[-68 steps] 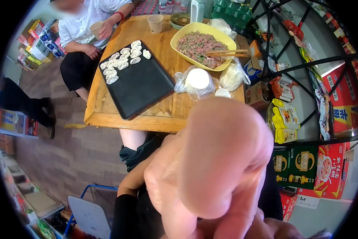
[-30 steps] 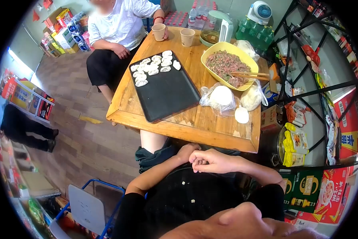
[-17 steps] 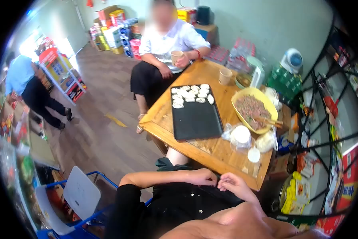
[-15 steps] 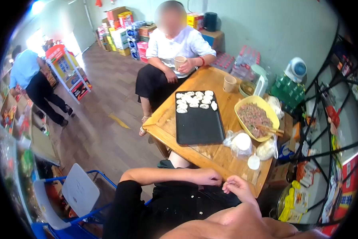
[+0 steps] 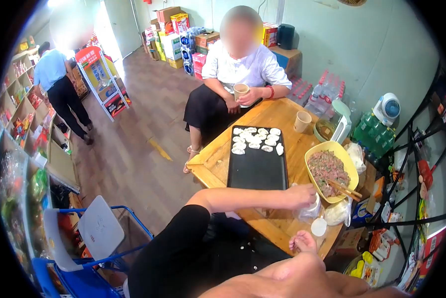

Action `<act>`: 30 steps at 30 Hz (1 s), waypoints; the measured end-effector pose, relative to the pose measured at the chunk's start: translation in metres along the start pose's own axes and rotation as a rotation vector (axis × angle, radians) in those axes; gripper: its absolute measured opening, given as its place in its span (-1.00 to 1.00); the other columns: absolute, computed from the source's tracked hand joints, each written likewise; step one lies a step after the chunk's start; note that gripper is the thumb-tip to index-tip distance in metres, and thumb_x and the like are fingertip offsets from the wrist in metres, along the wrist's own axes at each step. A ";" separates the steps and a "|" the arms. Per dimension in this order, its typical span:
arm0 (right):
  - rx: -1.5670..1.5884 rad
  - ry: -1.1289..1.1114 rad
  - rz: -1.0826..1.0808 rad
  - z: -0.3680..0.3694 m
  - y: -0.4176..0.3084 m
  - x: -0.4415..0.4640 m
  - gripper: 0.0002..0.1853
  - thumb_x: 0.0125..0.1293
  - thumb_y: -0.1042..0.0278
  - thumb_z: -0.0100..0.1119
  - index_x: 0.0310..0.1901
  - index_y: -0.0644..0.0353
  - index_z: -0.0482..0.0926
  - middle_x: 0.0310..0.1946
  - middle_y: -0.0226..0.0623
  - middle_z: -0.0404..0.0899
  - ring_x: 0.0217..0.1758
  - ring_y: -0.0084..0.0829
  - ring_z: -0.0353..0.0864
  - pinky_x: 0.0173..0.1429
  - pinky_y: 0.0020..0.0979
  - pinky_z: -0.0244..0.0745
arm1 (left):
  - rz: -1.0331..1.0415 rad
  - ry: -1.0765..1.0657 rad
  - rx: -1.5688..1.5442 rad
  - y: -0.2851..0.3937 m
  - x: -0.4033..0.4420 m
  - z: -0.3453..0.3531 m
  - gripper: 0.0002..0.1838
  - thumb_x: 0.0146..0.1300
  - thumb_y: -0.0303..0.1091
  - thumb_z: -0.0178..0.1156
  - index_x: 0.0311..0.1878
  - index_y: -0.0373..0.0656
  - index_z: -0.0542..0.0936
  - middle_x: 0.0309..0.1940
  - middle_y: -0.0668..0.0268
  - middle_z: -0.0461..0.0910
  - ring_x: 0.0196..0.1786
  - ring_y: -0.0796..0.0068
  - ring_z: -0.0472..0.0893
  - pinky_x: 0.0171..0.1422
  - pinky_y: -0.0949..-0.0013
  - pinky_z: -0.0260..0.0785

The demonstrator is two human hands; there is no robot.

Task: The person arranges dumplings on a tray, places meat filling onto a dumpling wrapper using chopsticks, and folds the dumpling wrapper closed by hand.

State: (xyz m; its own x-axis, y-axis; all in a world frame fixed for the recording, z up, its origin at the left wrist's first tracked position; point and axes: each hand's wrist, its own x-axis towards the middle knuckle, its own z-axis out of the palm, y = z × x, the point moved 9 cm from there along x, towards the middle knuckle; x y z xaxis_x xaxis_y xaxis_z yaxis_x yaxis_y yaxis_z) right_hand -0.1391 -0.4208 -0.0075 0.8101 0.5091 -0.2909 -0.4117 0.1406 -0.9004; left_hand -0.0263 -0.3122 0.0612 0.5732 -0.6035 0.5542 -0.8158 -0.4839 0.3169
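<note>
My left hand (image 5: 302, 196) reaches across the table's near side. Its bent fingers are closed at a stack of round white dumpling wrappers (image 5: 311, 207) in a clear plastic bag; whether they pinch one is hidden. A single wrapper (image 5: 319, 227) lies flat nearby. My right hand (image 5: 303, 242) is at the table's near edge, loosely curled, fingers slightly apart, holding nothing. Left of the stack is a black tray (image 5: 257, 171) with several folded dumplings (image 5: 255, 139) at its far end. Behind the wrappers stands a yellow bowl (image 5: 352, 174) of minced filling (image 5: 328, 166), with chopsticks (image 5: 344, 189) resting in it.
Across the wooden table (image 5: 215, 161) sits a person (image 5: 250, 69) holding a paper cup (image 5: 241, 91). Another paper cup (image 5: 302, 121) stands near the far edge. A white plastic bag (image 5: 338, 212) lies beside the bowl. A blue folding chair (image 5: 101, 226) is left; another person (image 5: 54, 74) stands at shelves.
My left hand has moved from near my right hand, forward and right to the wrapper stack. My right hand has shifted slightly down, fingers more curled. The whole view has shifted a little.
</note>
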 end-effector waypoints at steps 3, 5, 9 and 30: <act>0.009 -0.015 -0.003 -0.005 0.004 0.008 -0.84 0.39 0.60 0.04 -0.04 0.21 0.43 -0.32 -0.24 0.60 -0.29 -0.48 0.57 -0.15 -0.48 0.48 | 0.008 0.004 -0.013 -0.003 0.001 0.004 -0.78 -0.03 -0.37 0.34 -0.31 -0.21 0.57 -0.19 0.18 0.48 -0.06 0.15 0.48 0.02 0.16 0.44; 0.007 -0.011 0.018 -0.009 0.007 0.011 -0.84 0.39 0.59 0.05 -0.04 0.21 0.43 -0.32 -0.24 0.60 -0.29 -0.48 0.56 -0.15 -0.48 0.48 | -0.003 -0.043 -0.026 -0.004 0.001 0.009 -0.76 -0.03 -0.36 0.37 -0.29 -0.21 0.58 -0.15 0.19 0.47 -0.02 0.16 0.47 0.04 0.17 0.44; 0.022 -0.004 0.037 -0.024 0.006 0.014 -0.82 0.38 0.59 0.05 -0.02 0.21 0.43 -0.32 -0.23 0.60 -0.30 -0.47 0.56 -0.15 -0.47 0.48 | -0.018 -0.116 -0.073 0.002 0.005 -0.001 -0.70 -0.05 -0.32 0.42 -0.26 -0.21 0.58 -0.13 0.20 0.47 0.00 0.16 0.46 0.04 0.18 0.44; -0.047 0.225 -0.198 -0.055 -0.019 0.015 -0.85 0.44 0.54 0.01 0.00 0.21 0.42 -0.20 -0.33 0.56 -0.25 -0.55 0.52 -0.16 -0.49 0.44 | -0.213 -0.058 -0.036 -0.003 0.006 -0.003 -0.74 0.00 -0.45 0.36 -0.19 -0.16 0.60 -0.14 0.21 0.52 -0.05 0.11 0.50 0.07 0.18 0.42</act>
State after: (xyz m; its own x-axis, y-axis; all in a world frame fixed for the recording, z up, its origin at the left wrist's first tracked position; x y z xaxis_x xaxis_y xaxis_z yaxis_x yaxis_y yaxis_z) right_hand -0.0959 -0.4622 -0.0122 0.9468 0.2744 -0.1678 -0.2212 0.1766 -0.9591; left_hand -0.0201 -0.3124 0.0660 0.7352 -0.5263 0.4272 -0.6777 -0.5818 0.4497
